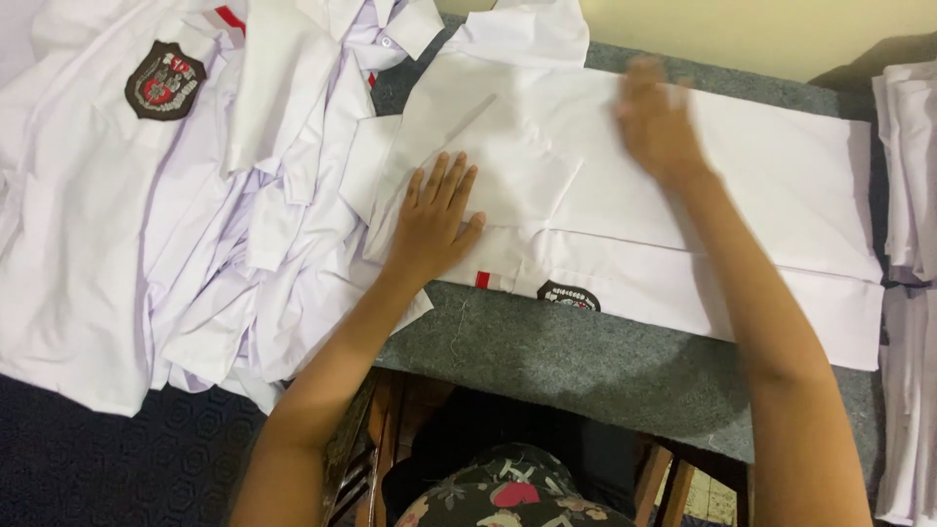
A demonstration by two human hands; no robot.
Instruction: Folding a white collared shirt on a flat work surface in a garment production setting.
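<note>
On the grey table (586, 361), my left hand (429, 220) presses spread fingers onto the folded white shirt (761, 185); my blurred right hand (656, 122), fingers unclear, could drag the fold askew.

I see a table (586, 361) covered in grey felt-like cloth, its near edge running across the view. Directly on it lies a white shirt (761, 185), folded flat into a long strip, with a dark badge (568, 296) and a small red mark (482, 280) showing at its near fold. To my left a loose pile of white shirts (176, 244) spills over the table's end. At the right edge a stack of folded white garments (908, 176) rests on the same surface.
</note>
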